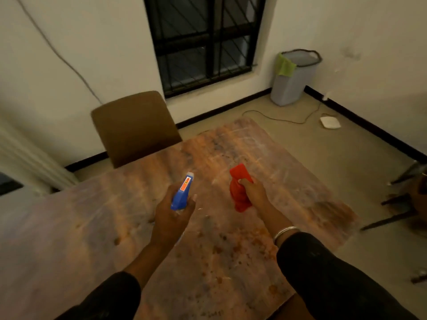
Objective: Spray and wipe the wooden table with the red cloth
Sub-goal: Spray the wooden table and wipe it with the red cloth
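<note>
Head view: both forearms reach forward over the table (265,158), dark sleeves pushed up short of the wrists, and both hands are held up above the wood rather than resting on it.

The left hand (172,215) is turned back-of-hand up. Its grip is curled round the neck of the sprayer (183,191), whose blue head points away from the person toward the far edge. An orange label runs along the top of the head and the tip is white. The bottle below the hand is mostly hidden; only a pale sliver shows under the wrist.

The right hand (253,191) sits just beside it, nearer the table's right edge, with a silver bangle (285,233) on the wrist. Its grip is closed round the bunched cloth (239,189), thumb pressed on the front. One red end sticks up past the fingers and the other hangs down below the palm, clear of the wood as far as can be told.

The table top is worn, orange-brown with grey patches and dark specks, thickest toward the near right corner.

A brown chair (134,128) stands at the far left edge, its back against the table. Beyond the far corner a grey bin (293,84) with a green rag over its rim stands on the floor in the room's corner, beside a barred window (203,40).
</note>
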Action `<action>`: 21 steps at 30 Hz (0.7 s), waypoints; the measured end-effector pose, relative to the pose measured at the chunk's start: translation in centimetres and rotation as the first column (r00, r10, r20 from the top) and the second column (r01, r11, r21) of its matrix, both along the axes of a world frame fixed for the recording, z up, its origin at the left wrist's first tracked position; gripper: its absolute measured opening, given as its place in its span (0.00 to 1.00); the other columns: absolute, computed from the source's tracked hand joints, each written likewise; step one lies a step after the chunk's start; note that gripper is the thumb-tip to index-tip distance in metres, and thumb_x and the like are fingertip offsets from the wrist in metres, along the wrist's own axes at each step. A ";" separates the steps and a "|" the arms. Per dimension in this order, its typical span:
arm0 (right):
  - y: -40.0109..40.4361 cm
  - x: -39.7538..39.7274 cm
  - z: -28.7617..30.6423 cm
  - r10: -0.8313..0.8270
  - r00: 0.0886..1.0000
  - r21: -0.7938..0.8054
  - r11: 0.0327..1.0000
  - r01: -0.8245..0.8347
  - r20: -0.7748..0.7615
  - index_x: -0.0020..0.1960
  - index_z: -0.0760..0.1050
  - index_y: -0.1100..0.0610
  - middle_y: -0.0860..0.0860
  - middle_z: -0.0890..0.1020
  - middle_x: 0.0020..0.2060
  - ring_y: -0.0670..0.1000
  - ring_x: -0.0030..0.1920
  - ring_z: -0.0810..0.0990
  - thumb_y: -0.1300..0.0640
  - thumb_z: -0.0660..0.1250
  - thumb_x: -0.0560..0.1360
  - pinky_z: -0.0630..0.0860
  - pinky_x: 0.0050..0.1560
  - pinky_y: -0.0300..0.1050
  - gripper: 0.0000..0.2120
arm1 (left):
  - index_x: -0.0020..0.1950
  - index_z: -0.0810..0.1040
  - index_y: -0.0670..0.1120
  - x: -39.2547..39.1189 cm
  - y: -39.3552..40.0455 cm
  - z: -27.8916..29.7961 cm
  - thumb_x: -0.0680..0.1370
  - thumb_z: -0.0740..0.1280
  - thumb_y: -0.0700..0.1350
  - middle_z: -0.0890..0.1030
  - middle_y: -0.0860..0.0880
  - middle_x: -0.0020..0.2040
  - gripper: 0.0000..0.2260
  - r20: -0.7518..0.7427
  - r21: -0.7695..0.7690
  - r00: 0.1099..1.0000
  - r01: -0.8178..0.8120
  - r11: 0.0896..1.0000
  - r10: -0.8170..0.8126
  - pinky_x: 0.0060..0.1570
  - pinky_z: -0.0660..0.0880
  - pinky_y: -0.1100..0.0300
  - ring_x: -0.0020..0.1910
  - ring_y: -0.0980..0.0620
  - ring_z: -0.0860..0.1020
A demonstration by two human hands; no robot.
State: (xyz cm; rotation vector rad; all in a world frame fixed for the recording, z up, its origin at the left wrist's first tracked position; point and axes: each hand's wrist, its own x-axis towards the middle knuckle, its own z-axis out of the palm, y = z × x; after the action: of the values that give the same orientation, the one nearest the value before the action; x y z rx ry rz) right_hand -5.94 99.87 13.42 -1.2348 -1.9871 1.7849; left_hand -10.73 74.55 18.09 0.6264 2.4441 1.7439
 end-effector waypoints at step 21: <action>-49.0 -20.7 -1.6 0.500 0.841 0.449 0.715 -0.536 0.209 0.79 0.68 0.55 0.58 0.74 0.72 0.61 0.71 0.72 0.50 0.71 0.81 0.72 0.71 0.57 0.29 | 0.49 0.78 0.49 -10.5 -52.6 -2.3 0.74 0.74 0.44 0.81 0.50 0.39 0.07 0.035 -0.390 0.950 -0.273 0.879 0.311 0.42 0.78 0.52 0.37 0.48 0.80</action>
State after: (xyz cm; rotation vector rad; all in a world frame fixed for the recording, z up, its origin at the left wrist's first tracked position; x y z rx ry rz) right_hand -26.61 50.87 11.82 -0.6104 -2.8041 1.2554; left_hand -21.28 21.95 15.77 0.1320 2.8084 1.2694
